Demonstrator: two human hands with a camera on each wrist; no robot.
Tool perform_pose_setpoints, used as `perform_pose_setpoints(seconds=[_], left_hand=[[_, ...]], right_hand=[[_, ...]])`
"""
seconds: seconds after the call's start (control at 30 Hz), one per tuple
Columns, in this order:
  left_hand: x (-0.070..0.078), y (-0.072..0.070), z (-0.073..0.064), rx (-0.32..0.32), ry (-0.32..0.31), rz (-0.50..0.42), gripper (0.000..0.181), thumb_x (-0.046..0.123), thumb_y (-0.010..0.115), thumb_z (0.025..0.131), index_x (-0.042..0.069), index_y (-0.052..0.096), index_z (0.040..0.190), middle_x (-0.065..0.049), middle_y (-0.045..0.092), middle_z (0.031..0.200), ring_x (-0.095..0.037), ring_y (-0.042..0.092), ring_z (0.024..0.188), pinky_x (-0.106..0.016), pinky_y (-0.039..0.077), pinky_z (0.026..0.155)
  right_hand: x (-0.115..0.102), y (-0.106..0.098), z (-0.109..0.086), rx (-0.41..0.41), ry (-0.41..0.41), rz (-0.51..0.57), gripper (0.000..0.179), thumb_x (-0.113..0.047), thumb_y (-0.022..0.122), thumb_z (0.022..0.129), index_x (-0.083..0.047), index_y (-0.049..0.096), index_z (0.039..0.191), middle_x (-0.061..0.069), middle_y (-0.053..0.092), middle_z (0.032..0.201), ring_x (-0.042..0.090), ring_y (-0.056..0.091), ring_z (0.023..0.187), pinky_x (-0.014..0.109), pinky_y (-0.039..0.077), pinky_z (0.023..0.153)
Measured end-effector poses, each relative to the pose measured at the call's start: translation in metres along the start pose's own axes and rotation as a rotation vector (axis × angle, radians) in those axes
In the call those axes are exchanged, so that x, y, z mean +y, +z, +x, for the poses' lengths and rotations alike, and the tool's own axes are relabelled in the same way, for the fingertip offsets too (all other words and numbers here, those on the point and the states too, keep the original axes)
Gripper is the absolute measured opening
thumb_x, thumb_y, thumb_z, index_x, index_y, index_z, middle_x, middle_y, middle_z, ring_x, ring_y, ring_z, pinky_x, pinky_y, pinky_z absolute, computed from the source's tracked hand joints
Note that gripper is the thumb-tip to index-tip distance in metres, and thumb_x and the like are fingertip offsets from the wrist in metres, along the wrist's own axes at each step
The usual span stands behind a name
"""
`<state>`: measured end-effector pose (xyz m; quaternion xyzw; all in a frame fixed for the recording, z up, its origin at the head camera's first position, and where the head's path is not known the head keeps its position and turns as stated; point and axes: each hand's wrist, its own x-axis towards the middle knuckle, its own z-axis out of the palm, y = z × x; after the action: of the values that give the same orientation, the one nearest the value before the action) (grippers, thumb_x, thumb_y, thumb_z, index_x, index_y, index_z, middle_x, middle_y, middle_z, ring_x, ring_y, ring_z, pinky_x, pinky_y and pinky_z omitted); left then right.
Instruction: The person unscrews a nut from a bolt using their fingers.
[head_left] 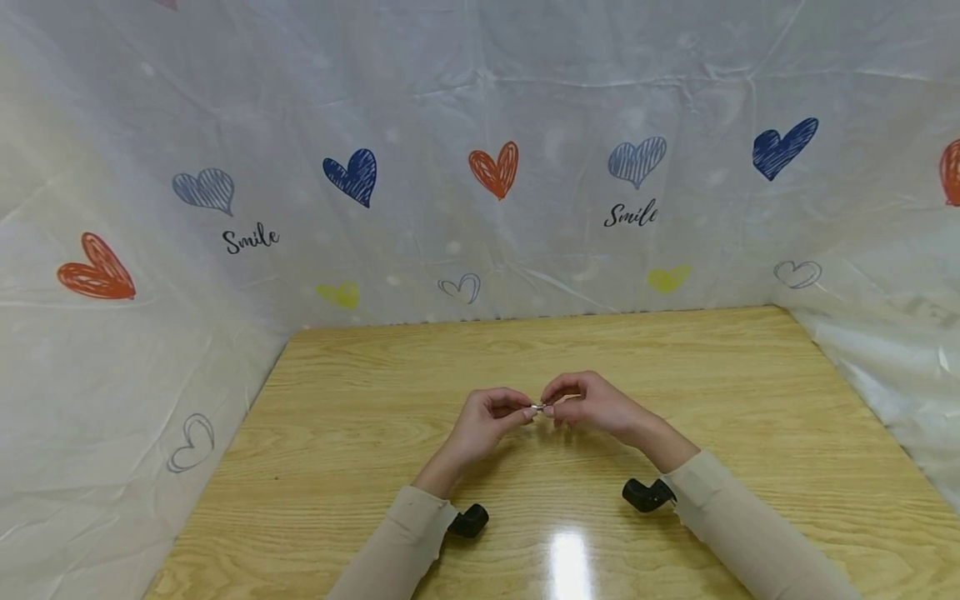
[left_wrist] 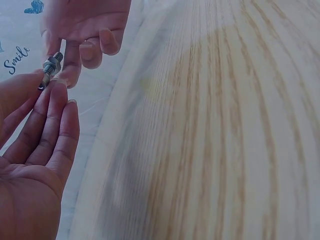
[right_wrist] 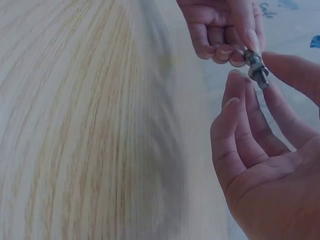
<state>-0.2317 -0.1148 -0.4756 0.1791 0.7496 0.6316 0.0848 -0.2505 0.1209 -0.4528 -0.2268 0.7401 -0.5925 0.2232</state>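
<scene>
"Below and right of centre in the head view, two pinches meet on a threaded bolt [head_left: 537, 407] with a hex nut [left_wrist: 51, 65]!"

"Who has which end?"

"Left hand [head_left: 486, 421] grips one end between thumb and finger, parted only by the metal's width; right hand [head_left: 596, 406] pinches around the nut end, spare fingers loosely bent."

"Why both?"

"Steadiness, probably: the left seems to brace the bolt, leaving the nut to the right, over the wood-grain tabletop [head_left: 375, 375]."

The bolt [left_wrist: 51, 65] looks shiny metal, the tabletop [head_left: 360, 375] glossy wood.
</scene>
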Motion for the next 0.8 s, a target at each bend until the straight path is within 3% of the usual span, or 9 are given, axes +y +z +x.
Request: perform_pose_setpoints(seconds=[0.13, 0.4, 0.53, 0.67, 0.8], left_hand=[[-0.0002, 0.0011, 0.0006, 0.004, -0.005, -0.004, 0.014, 0.008, 0.073, 0.096, 0.0, 0.075, 0.107, -0.013, 0.074, 0.103, -0.042, 0.071, 0.098, -0.05, 0.061, 0.088], [0.0008, 0.0011, 0.0004, 0.0, -0.012, 0.0, 0.015, 0.011, 0.073, 0.097, 0.001, 0.075, 0.108, -0.013, 0.074, 0.104, -0.041, 0.071, 0.099, -0.05, 0.061, 0.087], [0.0001, 0.0002, 0.0, -0.003, -0.007, 0.004, 0.015, 0.011, 0.073, 0.097, 0.002, 0.075, 0.108, -0.012, 0.074, 0.104, -0.041, 0.071, 0.098, -0.049, 0.061, 0.087], [-0.0006, -0.0002, -0.0002, -0.005, -0.003, 0.003, 0.015, 0.01, 0.073, 0.096, 0.001, 0.075, 0.108, -0.013, 0.074, 0.103, -0.043, 0.071, 0.098, -0.05, 0.061, 0.086], [-0.0013, -0.0007, -0.0005, -0.006, 0.0, 0.0, 0.014, 0.009, 0.073, 0.096, 0.0, 0.075, 0.107, -0.014, 0.074, 0.103, -0.044, 0.07, 0.098, -0.051, 0.06, 0.087]], right_hand=[[0.0003, -0.001, -0.0002, 0.01, 0.024, 0.008, 0.033, -0.022, 0.064, 0.104, 0.004, 0.064, 0.124, 0.028, 0.064, 0.116, 0.044, 0.066, 0.093, 0.047, 0.058, 0.077], [0.0029, -0.0003, 0.0013, -0.013, 0.043, -0.023, 0.035, -0.025, 0.055, 0.109, 0.005, 0.07, 0.116, 0.028, 0.07, 0.104, 0.04, 0.068, 0.09, 0.042, 0.059, 0.075], [0.0041, -0.0002, 0.0018, -0.03, 0.028, -0.017, 0.03, -0.024, 0.057, 0.107, 0.002, 0.07, 0.116, 0.03, 0.07, 0.105, 0.038, 0.067, 0.089, 0.041, 0.059, 0.074], [0.0051, -0.001, 0.0012, -0.034, 0.007, 0.001, 0.021, -0.016, 0.066, 0.102, -0.002, 0.069, 0.117, 0.03, 0.067, 0.109, 0.046, 0.064, 0.089, 0.04, 0.057, 0.071], [0.0044, -0.0007, 0.0002, -0.028, 0.011, 0.012, 0.026, -0.011, 0.07, 0.098, -0.001, 0.065, 0.121, 0.023, 0.064, 0.114, 0.047, 0.063, 0.092, 0.04, 0.056, 0.071]])
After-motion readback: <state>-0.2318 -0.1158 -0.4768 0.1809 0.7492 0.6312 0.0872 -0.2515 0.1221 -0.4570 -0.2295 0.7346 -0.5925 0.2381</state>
